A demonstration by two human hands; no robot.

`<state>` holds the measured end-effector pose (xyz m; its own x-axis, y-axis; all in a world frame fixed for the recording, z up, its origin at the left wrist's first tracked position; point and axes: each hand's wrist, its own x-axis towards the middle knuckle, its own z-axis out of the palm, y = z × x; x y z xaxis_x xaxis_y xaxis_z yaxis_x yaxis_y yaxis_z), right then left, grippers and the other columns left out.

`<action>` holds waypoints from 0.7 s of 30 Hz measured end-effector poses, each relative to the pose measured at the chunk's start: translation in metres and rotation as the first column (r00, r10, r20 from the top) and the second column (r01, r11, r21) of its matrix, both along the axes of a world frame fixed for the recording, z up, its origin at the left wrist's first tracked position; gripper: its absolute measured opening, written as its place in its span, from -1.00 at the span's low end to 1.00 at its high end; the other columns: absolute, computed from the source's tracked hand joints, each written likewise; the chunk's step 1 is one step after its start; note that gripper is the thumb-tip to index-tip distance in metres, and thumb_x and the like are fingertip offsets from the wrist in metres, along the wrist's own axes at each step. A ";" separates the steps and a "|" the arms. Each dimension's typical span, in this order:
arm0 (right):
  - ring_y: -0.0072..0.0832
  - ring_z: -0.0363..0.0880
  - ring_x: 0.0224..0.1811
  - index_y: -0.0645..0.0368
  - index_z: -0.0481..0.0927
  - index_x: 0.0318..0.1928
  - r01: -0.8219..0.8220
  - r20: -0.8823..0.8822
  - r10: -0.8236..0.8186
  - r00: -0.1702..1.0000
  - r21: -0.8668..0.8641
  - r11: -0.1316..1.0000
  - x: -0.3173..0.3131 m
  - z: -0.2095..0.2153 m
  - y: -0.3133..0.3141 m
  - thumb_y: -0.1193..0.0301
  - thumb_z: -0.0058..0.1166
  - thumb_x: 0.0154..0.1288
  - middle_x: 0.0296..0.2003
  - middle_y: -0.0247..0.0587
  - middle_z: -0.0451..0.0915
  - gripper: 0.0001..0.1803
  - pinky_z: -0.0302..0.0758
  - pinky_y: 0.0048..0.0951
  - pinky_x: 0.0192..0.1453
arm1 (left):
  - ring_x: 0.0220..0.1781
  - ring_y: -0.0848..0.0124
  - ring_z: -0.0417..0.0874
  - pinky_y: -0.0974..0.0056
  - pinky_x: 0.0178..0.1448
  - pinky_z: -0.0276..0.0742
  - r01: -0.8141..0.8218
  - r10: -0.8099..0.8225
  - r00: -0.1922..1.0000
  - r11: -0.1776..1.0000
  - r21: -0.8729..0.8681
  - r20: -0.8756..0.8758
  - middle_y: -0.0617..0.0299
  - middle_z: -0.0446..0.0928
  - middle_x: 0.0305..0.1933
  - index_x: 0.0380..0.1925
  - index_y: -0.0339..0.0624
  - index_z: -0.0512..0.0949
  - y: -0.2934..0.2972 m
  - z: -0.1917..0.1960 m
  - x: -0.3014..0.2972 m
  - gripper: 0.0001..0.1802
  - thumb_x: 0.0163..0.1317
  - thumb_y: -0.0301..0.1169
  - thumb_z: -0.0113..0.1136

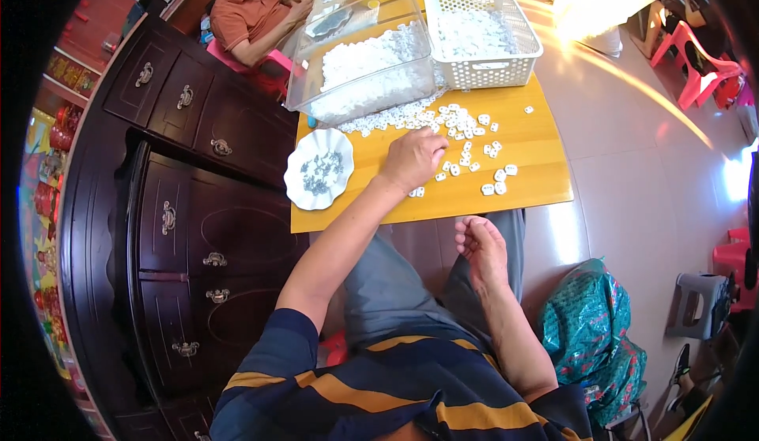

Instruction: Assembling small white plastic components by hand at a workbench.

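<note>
My left hand (413,158) rests palm down on the yellow wooden table (538,180), fingers curled over small white plastic pieces (462,124) scattered there. Whether it grips one is hidden. My right hand (479,245) hangs below the table's front edge above my lap, fingers loosely curled with the fingertips pinched together; anything inside it is too small to tell. A white scalloped dish (319,168) with small dark metal parts lies left of my left hand.
A clear plastic bin (360,65) and a white slotted basket (482,34), both with white pieces, stand at the table's back. A dark wooden cabinet (182,204) runs along the left. Another person (253,10) sits at the far end. A green bag (589,338) lies right.
</note>
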<state>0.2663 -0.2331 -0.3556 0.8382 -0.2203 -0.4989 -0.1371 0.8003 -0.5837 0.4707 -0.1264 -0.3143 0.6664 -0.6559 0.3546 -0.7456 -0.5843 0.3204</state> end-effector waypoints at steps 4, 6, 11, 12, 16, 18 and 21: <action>-0.65 0.60 -0.34 0.10 0.62 -0.14 0.002 0.003 -0.002 1.000 -0.008 1.000 0.000 0.001 -0.001 0.29 0.04 0.54 -0.28 -0.34 0.71 -0.82 0.52 -0.61 -0.24 | -0.25 0.14 0.69 0.05 -0.16 0.63 0.030 -0.031 0.998 0.999 0.024 0.046 0.18 0.60 -0.35 -0.36 -0.04 0.71 0.001 0.000 0.004 -0.94 0.19 -0.37 0.31; -0.65 0.60 -0.34 0.10 0.62 -0.14 0.002 -0.006 -0.002 1.000 -0.010 1.000 0.000 0.000 -0.001 0.29 0.04 0.54 -0.28 -0.34 0.71 -0.82 0.52 -0.61 -0.24 | -0.25 0.16 0.69 0.07 -0.18 0.63 0.038 -0.040 0.998 0.998 0.045 0.049 0.20 0.60 -0.36 -0.37 -0.03 0.71 0.001 0.000 0.006 -0.94 0.19 -0.36 0.32; -0.66 0.60 -0.34 0.10 0.62 -0.14 -0.010 -0.021 0.009 1.000 -0.020 1.000 0.000 0.002 0.000 0.29 0.04 0.53 -0.29 -0.35 0.71 -0.82 0.52 -0.61 -0.23 | -0.23 0.18 0.67 0.08 -0.18 0.61 0.075 -0.085 0.993 0.990 0.123 0.084 0.24 0.60 -0.36 -0.41 -0.04 0.67 0.001 0.002 0.015 -0.93 0.18 -0.34 0.32; -0.66 0.60 -0.34 0.10 0.62 -0.14 -0.012 -0.019 0.012 1.000 -0.019 1.000 0.000 0.003 0.000 0.29 0.04 0.53 -0.29 -0.35 0.71 -0.82 0.52 -0.61 -0.23 | -0.21 0.18 0.67 0.08 -0.16 0.61 0.094 -0.110 0.990 0.982 0.164 0.088 0.25 0.60 -0.36 -0.40 -0.04 0.66 0.000 0.003 0.018 -0.92 0.18 -0.32 0.32; -0.66 0.60 -0.35 0.10 0.62 -0.14 -0.014 -0.007 0.014 1.000 -0.017 1.000 -0.001 0.003 0.000 0.29 0.05 0.53 -0.29 -0.35 0.71 -0.82 0.52 -0.61 -0.23 | -0.18 0.16 0.67 0.07 -0.14 0.62 0.173 -0.201 0.976 0.952 0.250 0.089 0.19 0.60 -0.33 -0.35 -0.11 0.60 -0.001 0.004 0.023 -0.87 0.20 -0.32 0.30; -0.66 0.60 -0.35 0.10 0.62 -0.14 -0.015 -0.001 0.015 1.000 -0.021 1.000 -0.001 0.003 0.000 0.29 0.06 0.52 -0.29 -0.35 0.71 -0.83 0.52 -0.61 -0.23 | -0.17 0.14 0.67 0.05 -0.13 0.62 0.173 -0.208 0.973 0.944 0.281 0.101 0.15 0.60 -0.33 -0.34 -0.13 0.59 -0.002 0.006 0.023 -0.87 0.21 -0.33 0.27; -0.67 0.60 -0.35 0.10 0.62 -0.15 -0.023 0.013 0.023 1.000 -0.037 0.999 0.000 0.001 0.001 0.30 0.06 0.52 -0.29 -0.35 0.70 -0.83 0.51 -0.61 -0.24 | -0.17 0.10 0.68 0.00 -0.12 0.62 0.156 -0.200 0.975 0.925 0.348 0.095 0.09 0.61 -0.32 -0.33 -0.18 0.56 -0.003 0.010 0.024 -0.87 0.23 -0.36 0.22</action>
<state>0.2661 -0.2324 -0.3546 0.8499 -0.2190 -0.4793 -0.1471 0.7748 -0.6148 0.4950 -0.1299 -0.3041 0.4919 -0.8547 0.1659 -0.8686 -0.4949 0.0252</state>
